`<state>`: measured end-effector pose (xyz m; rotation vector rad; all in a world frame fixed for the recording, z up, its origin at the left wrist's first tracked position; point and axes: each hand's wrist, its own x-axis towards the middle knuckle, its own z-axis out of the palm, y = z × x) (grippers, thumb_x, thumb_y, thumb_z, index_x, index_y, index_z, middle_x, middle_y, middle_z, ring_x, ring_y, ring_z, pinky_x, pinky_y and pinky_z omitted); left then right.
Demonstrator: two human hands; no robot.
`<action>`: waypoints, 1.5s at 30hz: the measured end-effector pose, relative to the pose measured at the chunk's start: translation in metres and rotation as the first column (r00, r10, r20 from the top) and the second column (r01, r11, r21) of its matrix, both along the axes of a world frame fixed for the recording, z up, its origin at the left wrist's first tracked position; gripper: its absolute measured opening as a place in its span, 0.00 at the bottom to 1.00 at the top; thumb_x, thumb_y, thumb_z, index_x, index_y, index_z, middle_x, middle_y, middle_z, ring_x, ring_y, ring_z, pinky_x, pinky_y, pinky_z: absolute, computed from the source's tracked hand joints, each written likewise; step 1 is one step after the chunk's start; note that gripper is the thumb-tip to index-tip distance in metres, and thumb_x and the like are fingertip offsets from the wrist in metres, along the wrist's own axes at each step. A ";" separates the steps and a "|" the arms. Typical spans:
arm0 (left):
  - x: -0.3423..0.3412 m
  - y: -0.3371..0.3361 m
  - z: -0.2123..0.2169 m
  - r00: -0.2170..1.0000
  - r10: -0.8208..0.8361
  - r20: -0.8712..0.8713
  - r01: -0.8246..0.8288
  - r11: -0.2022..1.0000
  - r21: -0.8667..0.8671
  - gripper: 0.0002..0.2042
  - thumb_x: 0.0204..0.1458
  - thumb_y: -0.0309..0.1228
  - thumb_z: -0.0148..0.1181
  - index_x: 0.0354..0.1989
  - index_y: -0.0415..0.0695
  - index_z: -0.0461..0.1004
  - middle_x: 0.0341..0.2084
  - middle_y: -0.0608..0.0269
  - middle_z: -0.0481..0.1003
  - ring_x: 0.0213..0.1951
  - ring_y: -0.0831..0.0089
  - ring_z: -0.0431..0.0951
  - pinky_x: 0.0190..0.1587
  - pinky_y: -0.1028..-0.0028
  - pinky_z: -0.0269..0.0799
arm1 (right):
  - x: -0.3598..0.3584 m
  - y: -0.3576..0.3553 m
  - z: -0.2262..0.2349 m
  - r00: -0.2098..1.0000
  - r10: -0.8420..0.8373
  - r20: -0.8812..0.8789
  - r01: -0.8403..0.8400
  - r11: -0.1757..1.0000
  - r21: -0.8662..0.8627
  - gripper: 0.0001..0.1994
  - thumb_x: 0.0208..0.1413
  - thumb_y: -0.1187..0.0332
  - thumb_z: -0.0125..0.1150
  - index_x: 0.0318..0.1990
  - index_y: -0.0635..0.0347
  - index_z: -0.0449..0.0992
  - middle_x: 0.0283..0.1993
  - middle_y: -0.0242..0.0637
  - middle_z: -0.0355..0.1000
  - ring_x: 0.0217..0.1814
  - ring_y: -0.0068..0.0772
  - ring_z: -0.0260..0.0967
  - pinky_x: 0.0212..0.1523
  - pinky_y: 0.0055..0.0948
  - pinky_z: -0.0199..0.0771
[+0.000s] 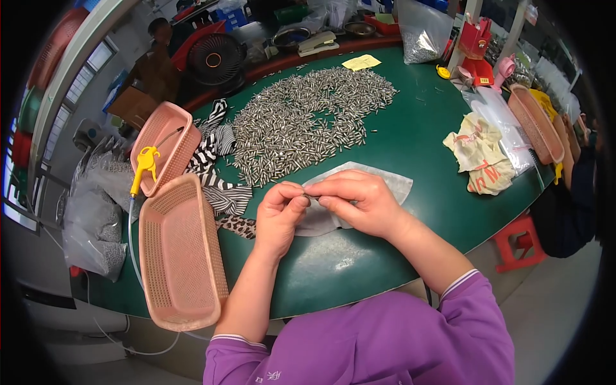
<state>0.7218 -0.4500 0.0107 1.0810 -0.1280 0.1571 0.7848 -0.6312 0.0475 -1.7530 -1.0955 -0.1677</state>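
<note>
A small metal pin point(310, 196) sits between the fingertips of both hands, mostly covered by them. My left hand point(280, 208) pinches it from one side, and my right hand point(358, 200) pinches it from the other. Under the hands lies a pale grey cloth point(396, 186) on the green table point(436, 218). Just beyond it spreads a wide heap of small silvery metal pins point(289, 138). Black-and-white striped cloth point(224, 196) and a leopard-print piece point(239, 225) lie left of my left hand.
At the left stand an empty pink basket point(183, 256) and a second pink basket point(174, 144) with a yellow air gun point(147, 162). Clear bags of parts point(96, 231) lie beyond them. A crumpled cream cloth point(480, 153) lies at right; a black fan point(215, 61) stands at the back.
</note>
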 end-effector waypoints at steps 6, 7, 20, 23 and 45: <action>0.002 0.006 -0.001 0.999 0.006 0.040 -0.012 0.986 0.163 0.03 0.54 0.23 0.59 0.36 0.41 0.73 0.34 0.68 0.71 0.29 0.84 0.67 0.28 0.85 0.61 | -0.002 0.000 0.007 0.969 -0.065 0.239 0.080 0.995 -0.053 0.13 0.48 0.76 0.61 0.44 0.56 0.79 0.36 0.35 0.75 0.38 0.34 0.73 0.38 0.31 0.73; 0.002 0.005 0.000 0.999 -0.002 0.051 -0.008 0.977 0.212 0.03 0.54 0.23 0.59 0.36 0.41 0.73 0.34 0.68 0.71 0.29 0.85 0.67 0.28 0.85 0.61 | -0.002 -0.001 0.009 0.949 -0.114 0.295 0.138 0.989 -0.061 0.14 0.48 0.76 0.61 0.44 0.55 0.79 0.35 0.35 0.74 0.37 0.34 0.72 0.37 0.31 0.72; 0.000 0.002 0.001 0.997 0.039 0.064 -0.043 0.997 0.063 0.03 0.53 0.23 0.60 0.35 0.41 0.73 0.34 0.67 0.71 0.28 0.84 0.67 0.28 0.85 0.61 | -0.004 0.006 -0.001 0.999 0.005 -0.048 0.001 0.991 0.134 0.10 0.52 0.72 0.60 0.42 0.56 0.79 0.32 0.35 0.76 0.35 0.35 0.74 0.36 0.30 0.73; 0.001 0.001 0.003 0.998 0.037 0.055 -0.040 0.997 0.065 0.03 0.53 0.23 0.60 0.35 0.41 0.73 0.34 0.67 0.71 0.28 0.84 0.67 0.28 0.85 0.61 | -0.003 0.005 -0.001 0.999 0.014 -0.050 -0.007 0.992 0.123 0.10 0.52 0.72 0.60 0.43 0.56 0.79 0.33 0.36 0.76 0.36 0.36 0.74 0.36 0.31 0.73; 0.001 0.003 0.005 0.998 0.033 0.061 -0.038 0.995 0.097 0.03 0.54 0.22 0.59 0.36 0.41 0.73 0.33 0.68 0.70 0.28 0.84 0.66 0.28 0.85 0.61 | -0.004 0.005 0.000 0.998 0.016 -0.066 -0.008 0.993 0.117 0.11 0.52 0.72 0.60 0.43 0.56 0.79 0.34 0.36 0.76 0.36 0.35 0.74 0.37 0.31 0.73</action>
